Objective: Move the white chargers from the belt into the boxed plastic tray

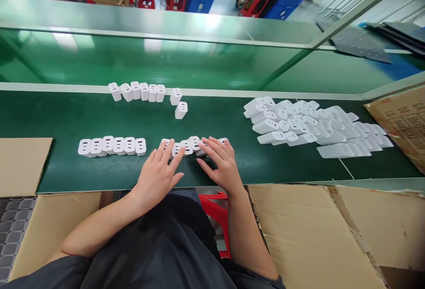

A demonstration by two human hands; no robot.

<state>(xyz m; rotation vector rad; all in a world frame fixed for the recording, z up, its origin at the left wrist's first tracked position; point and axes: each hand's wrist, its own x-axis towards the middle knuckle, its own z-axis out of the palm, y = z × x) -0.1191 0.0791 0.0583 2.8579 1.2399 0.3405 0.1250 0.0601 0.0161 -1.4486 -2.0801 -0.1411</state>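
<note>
Several small white blocks with two dark slots on top, like USB charger housings (186, 148), stand in a loose group under my fingertips on the dark green table. My left hand (161, 165) lies over the group's left end, fingers spread. At its right end is my right hand (221, 160), fingers stretched out and partly covering the blocks. Neither hand grips anything; whether the fingertips press on the blocks is hard to tell. Left of my left hand stands a short row of the same white blocks (113, 146).
Farther back stands another row of white blocks (144, 91), with one block (181, 110) in front of it. Many more lie in tilted rows (299, 123) at the right. Cardboard (25, 165) lies at the left; a carton (398, 121) borders the right. A metal rail (215, 93) runs behind.
</note>
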